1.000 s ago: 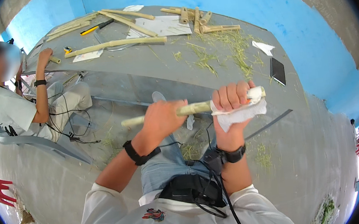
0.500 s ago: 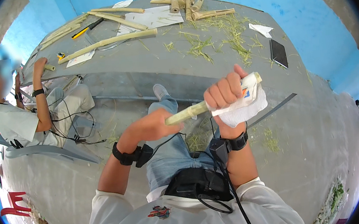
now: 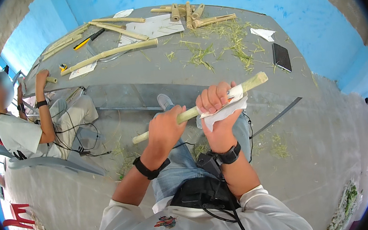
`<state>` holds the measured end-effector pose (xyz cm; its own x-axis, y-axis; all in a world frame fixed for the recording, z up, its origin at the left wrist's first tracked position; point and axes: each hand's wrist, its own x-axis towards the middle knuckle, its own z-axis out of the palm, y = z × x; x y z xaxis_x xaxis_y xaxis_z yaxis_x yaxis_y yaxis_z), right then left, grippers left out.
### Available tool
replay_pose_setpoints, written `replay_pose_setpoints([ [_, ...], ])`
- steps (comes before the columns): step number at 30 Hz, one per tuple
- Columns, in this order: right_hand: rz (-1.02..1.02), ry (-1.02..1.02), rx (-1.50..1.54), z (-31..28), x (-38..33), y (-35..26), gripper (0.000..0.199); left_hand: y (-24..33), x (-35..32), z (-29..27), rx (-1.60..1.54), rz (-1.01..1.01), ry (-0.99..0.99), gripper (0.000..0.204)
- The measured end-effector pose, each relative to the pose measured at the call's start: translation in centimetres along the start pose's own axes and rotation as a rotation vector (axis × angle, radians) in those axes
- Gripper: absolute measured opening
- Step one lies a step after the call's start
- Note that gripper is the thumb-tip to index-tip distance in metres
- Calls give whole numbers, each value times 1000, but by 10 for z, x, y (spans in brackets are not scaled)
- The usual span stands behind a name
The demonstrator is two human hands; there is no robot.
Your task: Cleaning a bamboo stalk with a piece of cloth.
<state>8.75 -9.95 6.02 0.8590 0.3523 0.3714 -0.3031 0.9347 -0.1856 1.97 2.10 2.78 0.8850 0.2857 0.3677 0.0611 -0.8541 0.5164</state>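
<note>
Across my lap, in front of the table edge, I hold a pale green bamboo stick slanting up to the right. My left hand is wrapped round its lower left part, and the left end sticks out past the fist. Nearer the upper right end, my right hand is closed round the stick with a folded piece of white paper between palm and bamboo. The paper has a small coloured print and hangs loose below the fingers.
On the grey table lie a long bamboo stick, cut bamboo pieces, green shavings, a yellow-black cutter and a black phone-like slab. At left, another person sits holding a bamboo piece.
My right hand and the paper have moved left along the stick, leaving its right end bare. My left hand has shifted right, and the stick's left end now shows.
</note>
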Motion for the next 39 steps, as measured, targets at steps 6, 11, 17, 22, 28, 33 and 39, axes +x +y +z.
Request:
replay_pose_setpoints([
  [6, 499, -664, 62, 8, 7, -19, 58, -23, 11, -35, -459, 221, -952, 37],
  [11, 181, -374, 52, 5, 20, -22, 50, -13, 16, -32, -307, 159, -699, 37],
  [17, -90, -11, -22, 6, 12, -2, 46, -9, 5, -10, 12, 131, -40, 20],
  [22, 390, -414, 135, -1, 16, -23, 48, -18, 16, -42, -271, 152, -893, 26],
  [28, 120, 14, 214, -30, 19, -3, 50, -26, 8, -9, 73, 180, -126, 23],
  [33, 19, -37, -14, -11, 10, 0, 52, -25, 7, 5, -66, 156, -52, 25],
  [39, 420, -479, 158, -11, 11, -29, 54, -15, 21, -37, -480, -46, -1007, 28],
])
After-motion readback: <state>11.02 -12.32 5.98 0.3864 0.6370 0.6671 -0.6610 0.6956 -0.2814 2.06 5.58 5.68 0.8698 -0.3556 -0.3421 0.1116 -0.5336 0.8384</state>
